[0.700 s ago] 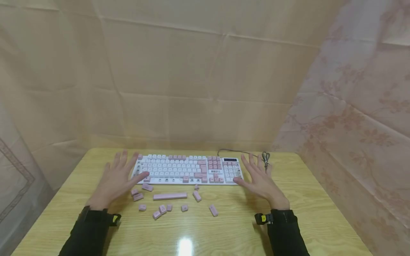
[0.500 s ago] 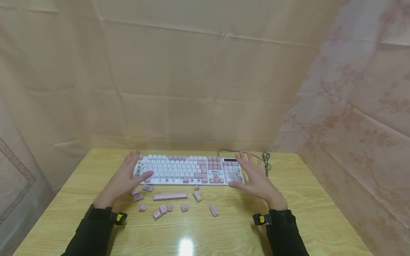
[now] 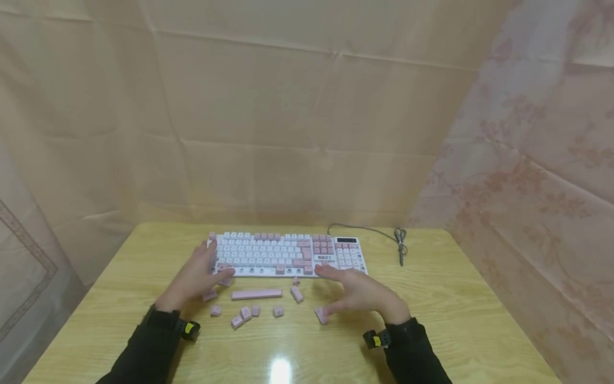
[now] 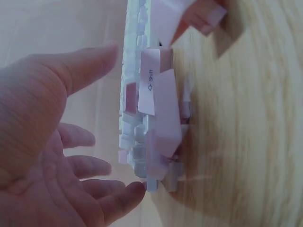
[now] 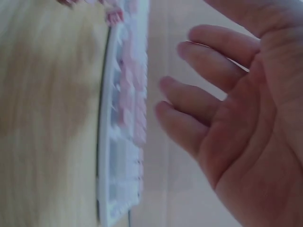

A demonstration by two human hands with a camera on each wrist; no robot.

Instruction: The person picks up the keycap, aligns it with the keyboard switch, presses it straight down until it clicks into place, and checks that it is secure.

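A white and pink keyboard lies across the far part of the table, with some key positions bare along its bottom row and sides. My left hand is at the keyboard's left end, fingers spread and thumb over the lower-left corner. Whether it touches cannot be told. In the left wrist view a pink Shift keycap shows beside the thumb. My right hand hovers in front of the keyboard's right part, holding nothing. Its thumb is at a loose pink keycap, its fingers over the arrow keys. A long pink space bar lies before the keyboard.
Several loose pink keycaps are scattered in front of the keyboard, including one longer keycap. A bundled cable lies at the back right of the wooden table. Cloth curtains hang behind and at the sides.
My right hand has moved left and toward me, from the number pad to the loose keycap. My left hand has shifted right along the keyboard's left end, its thumb lower.
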